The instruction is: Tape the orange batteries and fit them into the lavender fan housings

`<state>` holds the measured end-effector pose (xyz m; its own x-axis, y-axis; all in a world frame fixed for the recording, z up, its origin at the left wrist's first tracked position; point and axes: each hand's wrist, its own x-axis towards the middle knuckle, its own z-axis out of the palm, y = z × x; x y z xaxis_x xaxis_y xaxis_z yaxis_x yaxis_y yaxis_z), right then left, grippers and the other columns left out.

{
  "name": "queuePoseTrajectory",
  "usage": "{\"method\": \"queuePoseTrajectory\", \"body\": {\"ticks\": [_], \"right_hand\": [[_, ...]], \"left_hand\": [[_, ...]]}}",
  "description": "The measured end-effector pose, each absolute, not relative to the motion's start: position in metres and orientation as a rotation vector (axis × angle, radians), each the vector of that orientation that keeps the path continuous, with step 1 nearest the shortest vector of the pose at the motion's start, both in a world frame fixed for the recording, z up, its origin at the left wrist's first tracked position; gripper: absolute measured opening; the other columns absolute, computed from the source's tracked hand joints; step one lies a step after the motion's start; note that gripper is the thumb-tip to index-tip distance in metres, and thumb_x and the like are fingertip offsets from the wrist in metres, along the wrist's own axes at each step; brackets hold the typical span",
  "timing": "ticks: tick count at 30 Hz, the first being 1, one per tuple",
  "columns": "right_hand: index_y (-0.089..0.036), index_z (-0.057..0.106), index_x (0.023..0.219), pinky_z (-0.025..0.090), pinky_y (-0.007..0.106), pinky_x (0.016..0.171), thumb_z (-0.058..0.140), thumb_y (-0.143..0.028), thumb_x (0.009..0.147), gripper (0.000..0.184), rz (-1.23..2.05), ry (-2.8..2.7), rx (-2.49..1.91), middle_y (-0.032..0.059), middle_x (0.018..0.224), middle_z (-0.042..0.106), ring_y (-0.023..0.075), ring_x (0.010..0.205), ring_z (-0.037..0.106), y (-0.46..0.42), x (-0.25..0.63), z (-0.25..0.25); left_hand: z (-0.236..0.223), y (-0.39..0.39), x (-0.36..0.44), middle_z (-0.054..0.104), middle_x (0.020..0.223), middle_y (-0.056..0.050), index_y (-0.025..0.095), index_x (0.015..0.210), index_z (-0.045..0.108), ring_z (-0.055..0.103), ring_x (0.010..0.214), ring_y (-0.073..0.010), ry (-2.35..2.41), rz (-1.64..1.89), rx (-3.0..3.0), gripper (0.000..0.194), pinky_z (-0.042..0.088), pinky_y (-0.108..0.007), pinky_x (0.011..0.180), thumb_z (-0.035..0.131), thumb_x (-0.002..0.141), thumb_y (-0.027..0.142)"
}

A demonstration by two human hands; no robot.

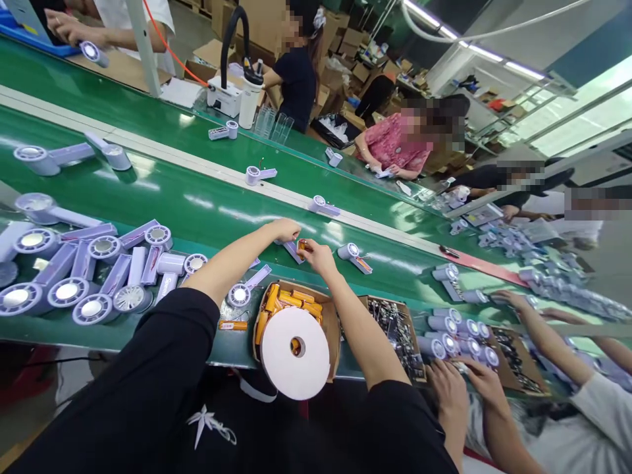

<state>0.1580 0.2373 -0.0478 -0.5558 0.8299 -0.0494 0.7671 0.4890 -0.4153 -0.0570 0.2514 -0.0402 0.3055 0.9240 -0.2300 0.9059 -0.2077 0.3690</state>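
Observation:
Above the green conveyor, my left hand [285,230] is closed on a lilac handheld fan whose open handle [293,252] shows below the fingers; the fan's head is hidden. My right hand [320,258] pinches an orange battery [301,245] right at that handle. Whether the battery touches the handle I cannot tell. Between my forearms stands a cardboard box [334,332] of orange batteries [291,301], with a white roll [281,362] leaning on its front. One more battery [233,325] lies left of the box, below a fan [239,294] with an open handle.
Many lilac fans [105,247] crowd the left side. To the right lie a fan with a battery in its handle [363,264] and a box of small metal parts [395,329]. A co-worker's hands [459,382] work beside more fans at the right. Other people sit across the belt.

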Motion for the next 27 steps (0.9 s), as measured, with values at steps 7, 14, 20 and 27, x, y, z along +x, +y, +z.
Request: {"method": "queuePoseTrajectory", "body": {"ticks": [7,14,20,27], "right_hand": [[-0.027,0.07,0.152,0.06,0.046,0.103,0.066,-0.04,0.109,0.046,0.309,-2.995,-1.469,0.0184,0.128,0.084,0.0384,0.12,0.08,0.238,0.141,-0.048],[-0.022,0.071,0.15,0.055,0.038,0.111,0.05,-0.043,0.116,0.046,0.205,-3.236,-1.352,0.0181,0.142,0.079,0.0335,0.132,0.074,0.243,0.131,-0.027],[-0.021,0.068,0.156,0.054,0.033,0.111,0.047,-0.035,0.116,0.046,0.169,-3.265,-1.293,0.0147,0.144,0.079,0.0296,0.13,0.076,0.241,0.139,-0.009],[-0.019,0.082,0.137,0.055,0.036,0.11,0.051,-0.031,0.113,0.041,0.105,-3.158,-1.381,0.0182,0.135,0.082,0.034,0.13,0.075,0.236,0.154,0.003]], "left_hand": [[-0.061,0.259,-0.044,0.082,0.115,-0.007,0.026,0.112,0.079,0.073,0.111,-0.0245,1.661,0.133,2.09,0.024,0.05,-0.029,0.091,0.069,0.091,0.028],[-0.057,0.254,-0.039,0.081,0.106,-0.007,0.021,0.106,0.078,0.071,0.103,-0.0221,1.658,0.211,2.107,0.016,0.05,-0.029,0.088,0.073,0.092,0.026],[-0.049,0.251,-0.034,0.078,0.11,-0.007,0.016,0.109,0.075,0.073,0.103,-0.0218,1.642,0.262,2.127,0.034,0.058,-0.043,0.1,0.071,0.105,0.05],[-0.054,0.259,-0.027,0.078,0.111,-0.007,0.015,0.109,0.076,0.075,0.105,-0.022,1.65,0.291,2.119,0.031,0.061,-0.045,0.101,0.074,0.105,0.046]]}}
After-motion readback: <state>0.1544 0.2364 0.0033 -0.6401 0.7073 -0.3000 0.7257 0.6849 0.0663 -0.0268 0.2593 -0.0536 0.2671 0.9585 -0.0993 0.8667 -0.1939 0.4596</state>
